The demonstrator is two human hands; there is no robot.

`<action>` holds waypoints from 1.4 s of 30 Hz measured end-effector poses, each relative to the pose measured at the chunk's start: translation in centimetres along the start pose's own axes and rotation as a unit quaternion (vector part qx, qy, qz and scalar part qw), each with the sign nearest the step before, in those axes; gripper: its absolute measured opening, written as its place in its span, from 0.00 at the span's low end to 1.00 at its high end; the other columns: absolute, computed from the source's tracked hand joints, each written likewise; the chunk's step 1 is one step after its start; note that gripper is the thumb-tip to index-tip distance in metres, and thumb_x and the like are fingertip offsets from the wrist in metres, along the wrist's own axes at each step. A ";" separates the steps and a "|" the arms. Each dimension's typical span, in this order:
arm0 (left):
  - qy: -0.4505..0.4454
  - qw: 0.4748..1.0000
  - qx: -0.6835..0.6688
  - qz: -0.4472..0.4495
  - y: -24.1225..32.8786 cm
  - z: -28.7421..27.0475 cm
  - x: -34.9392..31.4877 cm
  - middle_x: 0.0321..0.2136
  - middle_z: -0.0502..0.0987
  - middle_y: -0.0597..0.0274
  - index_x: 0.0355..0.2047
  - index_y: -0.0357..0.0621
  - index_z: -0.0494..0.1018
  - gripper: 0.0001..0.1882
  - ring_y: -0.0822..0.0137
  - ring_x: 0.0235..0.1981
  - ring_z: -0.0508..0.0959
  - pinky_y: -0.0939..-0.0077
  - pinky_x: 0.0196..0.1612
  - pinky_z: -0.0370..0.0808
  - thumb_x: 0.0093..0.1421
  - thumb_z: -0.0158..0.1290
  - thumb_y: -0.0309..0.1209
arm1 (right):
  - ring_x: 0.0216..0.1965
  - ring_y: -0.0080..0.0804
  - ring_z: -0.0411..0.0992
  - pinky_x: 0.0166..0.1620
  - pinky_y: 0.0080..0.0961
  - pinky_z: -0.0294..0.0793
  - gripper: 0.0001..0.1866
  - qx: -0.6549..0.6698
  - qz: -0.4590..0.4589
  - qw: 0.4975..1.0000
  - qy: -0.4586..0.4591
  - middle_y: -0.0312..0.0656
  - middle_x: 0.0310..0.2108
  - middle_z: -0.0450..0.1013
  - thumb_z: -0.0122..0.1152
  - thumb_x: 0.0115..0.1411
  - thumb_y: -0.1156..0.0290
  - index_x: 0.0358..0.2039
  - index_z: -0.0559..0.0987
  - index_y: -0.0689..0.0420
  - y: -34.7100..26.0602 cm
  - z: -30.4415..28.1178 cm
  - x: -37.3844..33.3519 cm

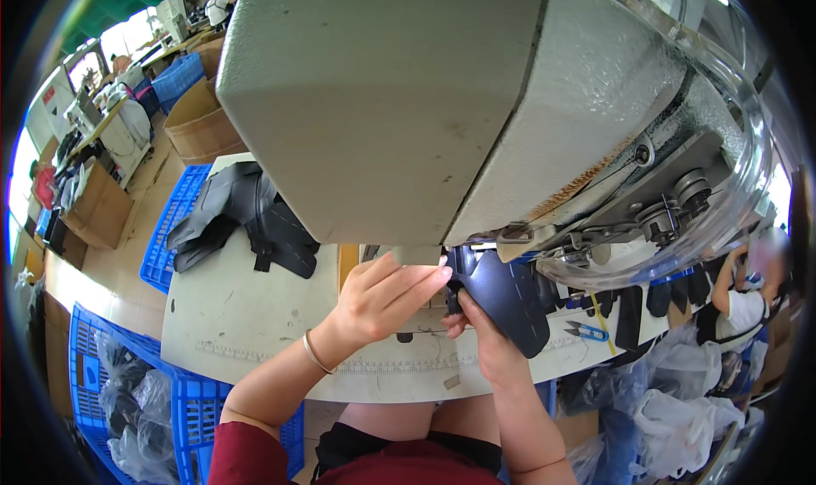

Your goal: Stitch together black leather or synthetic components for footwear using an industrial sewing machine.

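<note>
In the middle, under the grey sewing machine head (374, 102), lies a curved, smooth black leather-like piece (510, 302) with short pale marks along its edge. My right hand (493, 340) grips its near left side, thumb on top and fingers curled at a narrow black strip. My left hand (374, 302), with a bangle (316, 353) on the wrist, reaches in from the left. Its fingers are drawn together at the piece's left edge, just below the machine head, which partly hides the fingertips. The needle area is hidden.
Black shaped pieces (246, 217) are piled at the table's left. Blue thread snips (586, 331) and black strips (629, 317) lie at the right. Blue crates (183, 417) stand left, plastic bags (680, 425) lower right. A person (748, 294) sits at far right.
</note>
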State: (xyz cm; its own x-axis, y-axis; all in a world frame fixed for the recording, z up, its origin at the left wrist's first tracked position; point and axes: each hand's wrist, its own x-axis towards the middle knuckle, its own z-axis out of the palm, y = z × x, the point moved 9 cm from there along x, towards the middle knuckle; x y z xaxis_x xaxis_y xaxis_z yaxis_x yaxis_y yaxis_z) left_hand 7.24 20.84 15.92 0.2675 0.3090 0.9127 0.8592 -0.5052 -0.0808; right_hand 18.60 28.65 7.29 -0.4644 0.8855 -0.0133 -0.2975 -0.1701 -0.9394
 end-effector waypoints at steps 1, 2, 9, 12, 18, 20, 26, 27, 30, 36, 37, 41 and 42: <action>0.003 1.000 0.002 -0.001 0.0 0.0 0.0 0.31 0.78 0.65 0.38 0.38 0.79 0.19 0.70 0.25 0.72 0.81 0.23 0.72 0.40 0.59 0.22 | 0.25 0.27 0.75 0.27 0.21 0.76 0.10 -0.008 -0.004 1.000 -0.004 0.40 0.29 0.74 0.57 0.64 0.75 0.44 0.75 0.63 -0.1 0.1 0.0; 0.003 1.000 0.002 -0.001 0.0 0.1 -0.1 0.31 0.78 0.65 0.38 0.38 0.79 0.19 0.70 0.25 0.72 0.81 0.23 0.72 0.40 0.59 0.22 | 0.25 0.26 0.75 0.26 0.20 0.76 0.10 -0.017 -0.009 1.000 -0.008 0.40 0.29 0.74 0.57 0.64 0.75 0.45 0.75 0.63 -0.2 0.1 0.0; 0.029 0.999 0.015 0.025 0.2 0.1 -0.1 0.32 0.78 0.67 0.35 0.43 0.81 0.18 0.72 0.22 0.68 0.82 0.21 0.67 0.39 0.59 0.24 | 0.25 0.26 0.75 0.25 0.20 0.76 0.09 0.009 0.000 1.000 0.013 0.40 0.30 0.74 0.57 0.63 0.76 0.44 0.76 0.63 -0.2 -0.3 0.1; 0.022 0.999 0.013 0.030 0.2 0.0 0.2 0.31 0.78 0.68 0.34 0.43 0.81 0.17 0.71 0.23 0.69 0.82 0.21 0.68 0.39 0.60 0.24 | 0.25 0.26 0.75 0.25 0.19 0.75 0.09 0.005 0.010 1.000 0.004 0.39 0.30 0.74 0.57 0.63 0.76 0.43 0.76 0.62 -0.1 -0.4 0.3; -0.010 0.999 0.029 0.031 0.7 -0.3 1.1 0.30 0.77 0.67 0.32 0.41 0.80 0.14 0.68 0.29 0.76 0.80 0.24 0.72 0.41 0.60 0.23 | 0.24 0.25 0.74 0.24 0.19 0.74 0.09 0.001 0.024 1.000 -0.020 0.38 0.30 0.74 0.56 0.63 0.76 0.43 0.76 0.61 0.2 -0.5 0.5; -0.013 0.999 0.028 0.026 0.8 -0.2 1.4 0.30 0.77 0.66 0.31 0.40 0.80 0.13 0.68 0.31 0.78 0.79 0.24 0.73 0.41 0.60 0.23 | 0.24 0.25 0.74 0.24 0.20 0.74 0.08 0.011 0.033 0.999 -0.018 0.38 0.30 0.74 0.56 0.63 0.76 0.43 0.75 0.61 0.3 -0.6 0.4; 0.003 1.000 0.021 0.017 0.5 -0.2 1.4 0.29 0.77 0.65 0.32 0.39 0.80 0.14 0.68 0.30 0.77 0.79 0.25 0.74 0.41 0.60 0.22 | 0.22 0.25 0.73 0.25 0.19 0.73 0.07 -0.070 -0.030 0.997 -0.003 0.40 0.24 0.74 0.55 0.63 0.76 0.40 0.76 0.64 -1.1 -0.2 -0.3; 0.010 1.000 0.020 0.018 0.4 -0.2 1.3 0.29 0.77 0.65 0.33 0.39 0.80 0.15 0.68 0.30 0.77 0.79 0.25 0.74 0.41 0.60 0.22 | 0.22 0.25 0.73 0.25 0.19 0.73 0.07 -0.072 -0.030 0.997 -0.003 0.40 0.24 0.74 0.55 0.63 0.76 0.40 0.76 0.64 -1.2 -0.1 -0.4; 0.019 1.000 0.009 0.012 0.2 -0.2 1.2 0.28 0.77 0.65 0.33 0.40 0.80 0.15 0.68 0.30 0.77 0.79 0.25 0.74 0.40 0.60 0.23 | 0.21 0.25 0.72 0.25 0.19 0.73 0.06 -0.073 -0.039 0.997 0.011 0.41 0.21 0.74 0.55 0.63 0.76 0.38 0.77 0.65 -1.4 -0.1 -0.6; 0.006 1.000 0.003 0.008 -0.3 0.0 0.8 0.28 0.77 0.65 0.35 0.40 0.80 0.17 0.68 0.29 0.77 0.77 0.25 0.72 0.41 0.59 0.24 | 0.20 0.24 0.71 0.25 0.18 0.73 0.06 -0.066 -0.003 0.997 0.037 0.40 0.21 0.74 0.56 0.64 0.75 0.36 0.77 0.64 -1.0 -0.1 -0.2; -0.005 1.000 0.010 0.010 -0.3 0.2 0.7 0.28 0.78 0.66 0.35 0.41 0.80 0.17 0.68 0.29 0.77 0.77 0.24 0.72 0.41 0.59 0.24 | 0.20 0.24 0.71 0.25 0.18 0.72 0.06 -0.057 -0.003 0.997 0.046 0.40 0.21 0.74 0.56 0.64 0.75 0.36 0.77 0.64 -1.1 -0.1 -0.1; -0.021 0.999 0.032 -0.006 -0.6 0.6 0.4 0.27 0.77 0.67 0.35 0.42 0.81 0.17 0.68 0.27 0.76 0.78 0.25 0.71 0.41 0.60 0.25 | 0.20 0.23 0.71 0.24 0.18 0.72 0.06 -0.058 -0.019 0.997 0.045 0.40 0.21 0.74 0.56 0.64 0.75 0.36 0.77 0.64 -2.0 0.5 0.1; -0.023 0.999 0.040 -0.007 -0.7 0.7 0.3 0.26 0.77 0.67 0.35 0.43 0.81 0.17 0.69 0.27 0.76 0.78 0.25 0.70 0.40 0.60 0.25 | 0.20 0.23 0.71 0.24 0.18 0.72 0.06 -0.061 -0.018 0.997 0.043 0.40 0.21 0.74 0.56 0.64 0.75 0.36 0.77 0.64 -1.9 0.5 0.1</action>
State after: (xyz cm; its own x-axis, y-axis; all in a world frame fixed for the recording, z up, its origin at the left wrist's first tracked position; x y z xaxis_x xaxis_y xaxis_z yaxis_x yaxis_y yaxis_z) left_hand 7.05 21.86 15.95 0.2731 0.3538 0.8946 0.8945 -0.4355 -0.1009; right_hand 18.66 28.87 9.28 -0.3808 0.9246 -0.0037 -0.2066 -0.0890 -0.9744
